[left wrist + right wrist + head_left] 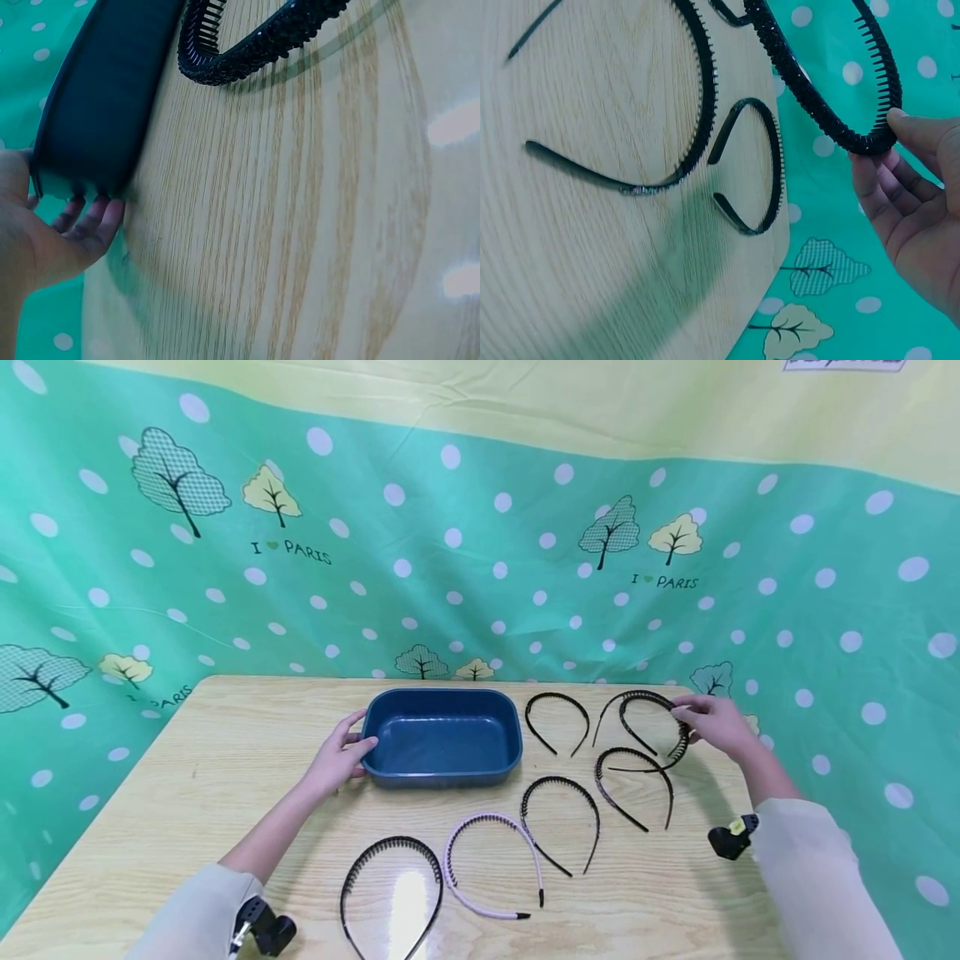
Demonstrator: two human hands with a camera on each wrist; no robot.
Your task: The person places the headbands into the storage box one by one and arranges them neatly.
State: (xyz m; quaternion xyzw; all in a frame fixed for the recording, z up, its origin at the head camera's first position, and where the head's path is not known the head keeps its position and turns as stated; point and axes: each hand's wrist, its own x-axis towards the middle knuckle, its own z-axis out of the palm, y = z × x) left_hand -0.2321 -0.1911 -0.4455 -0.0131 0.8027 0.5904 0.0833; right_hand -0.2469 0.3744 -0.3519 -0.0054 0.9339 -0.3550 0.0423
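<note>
At the left end of a dark blue plastic box, my left hand grips the wall, thumb over the rim and fingers outside. The left wrist view shows these fingers against the box's end. My right hand pinches a black, sparkly toothed headband between thumb and fingers, raised over the table's far right corner. Other black headbands lie nearby, one just left of that hand and one beside the box. In the head view the held band overlaps others, so their outlines are partly confused.
A lavender headband with black tips, a black headband and a larger black one lie nearer the front of the wooden table. Behind the table hangs a green dotted cloth.
</note>
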